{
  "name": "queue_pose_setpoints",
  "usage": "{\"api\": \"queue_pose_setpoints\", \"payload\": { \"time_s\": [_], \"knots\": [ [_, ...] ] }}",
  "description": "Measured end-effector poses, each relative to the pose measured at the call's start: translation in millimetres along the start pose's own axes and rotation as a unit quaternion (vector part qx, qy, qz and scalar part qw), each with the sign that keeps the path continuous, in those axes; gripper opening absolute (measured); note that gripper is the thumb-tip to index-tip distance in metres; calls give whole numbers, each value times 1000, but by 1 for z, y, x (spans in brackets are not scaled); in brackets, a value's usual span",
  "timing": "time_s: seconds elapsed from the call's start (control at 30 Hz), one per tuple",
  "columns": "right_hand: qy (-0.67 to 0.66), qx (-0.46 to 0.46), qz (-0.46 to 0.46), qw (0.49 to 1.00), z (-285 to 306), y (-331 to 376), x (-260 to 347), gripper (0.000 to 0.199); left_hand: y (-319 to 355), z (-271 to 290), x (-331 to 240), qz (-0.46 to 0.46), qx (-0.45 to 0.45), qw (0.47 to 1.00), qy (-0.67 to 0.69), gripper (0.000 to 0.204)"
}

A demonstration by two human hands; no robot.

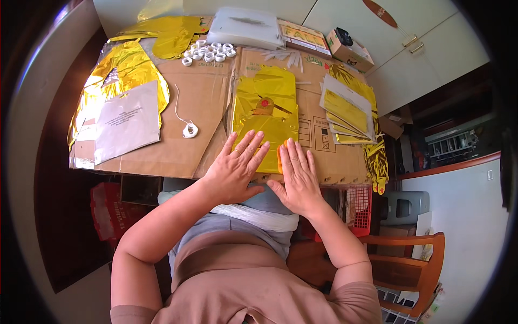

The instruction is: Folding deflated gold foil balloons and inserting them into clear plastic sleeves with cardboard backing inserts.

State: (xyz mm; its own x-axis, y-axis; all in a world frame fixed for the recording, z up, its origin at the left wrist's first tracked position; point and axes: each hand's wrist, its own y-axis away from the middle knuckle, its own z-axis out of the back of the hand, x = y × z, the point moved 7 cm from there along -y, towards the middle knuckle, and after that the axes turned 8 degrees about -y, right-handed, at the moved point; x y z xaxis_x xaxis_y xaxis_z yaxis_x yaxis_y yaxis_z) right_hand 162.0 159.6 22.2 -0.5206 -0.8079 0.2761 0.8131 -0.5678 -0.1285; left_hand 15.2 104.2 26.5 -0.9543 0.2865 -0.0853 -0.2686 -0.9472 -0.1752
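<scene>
A gold foil balloon point(267, 97) lies flat on the cardboard in front of me, with a small red round mark near its middle. My left hand point(237, 164) rests palm down over its near left edge, fingers stretched out. Beside it, my right hand point(298, 175) lies flat over the near right edge, fingers straight and close together. A bit of something orange point(280, 159) shows along the right index finger; the rest of it is hidden under the hand. Both hands partly cover the balloon's near end.
Left lie a silvery-grey packet point(129, 121), gold foil point(127, 65) and a ribbon roll point(190, 130). White ribbon rolls point(208, 52), clear plastic bags point(245, 27) and a small box point(350, 51) stand behind. Packed gold sheets point(348, 110) lie right; a wooden chair point(426, 259) is beside me.
</scene>
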Motion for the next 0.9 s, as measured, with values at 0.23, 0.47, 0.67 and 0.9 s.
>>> {"api": "queue_pose_setpoints", "payload": {
  "time_s": [0.23,0.47,0.67,0.9],
  "knots": [
    [15,-98,63,993,13,38,1,76,18,14,-8,-68,-70,993,60,86],
    [-104,-135,73,983,43,29,-17,36,20,21,8,-98,-132,967,195,51],
    [-315,-70,-86,943,59,-4,-52,21,0,27,33,90,-12,945,314,29],
    [-484,4,-97,870,50,-35,-92,20,-32,-2,79,192,62,867,456,30]
  ]
}}
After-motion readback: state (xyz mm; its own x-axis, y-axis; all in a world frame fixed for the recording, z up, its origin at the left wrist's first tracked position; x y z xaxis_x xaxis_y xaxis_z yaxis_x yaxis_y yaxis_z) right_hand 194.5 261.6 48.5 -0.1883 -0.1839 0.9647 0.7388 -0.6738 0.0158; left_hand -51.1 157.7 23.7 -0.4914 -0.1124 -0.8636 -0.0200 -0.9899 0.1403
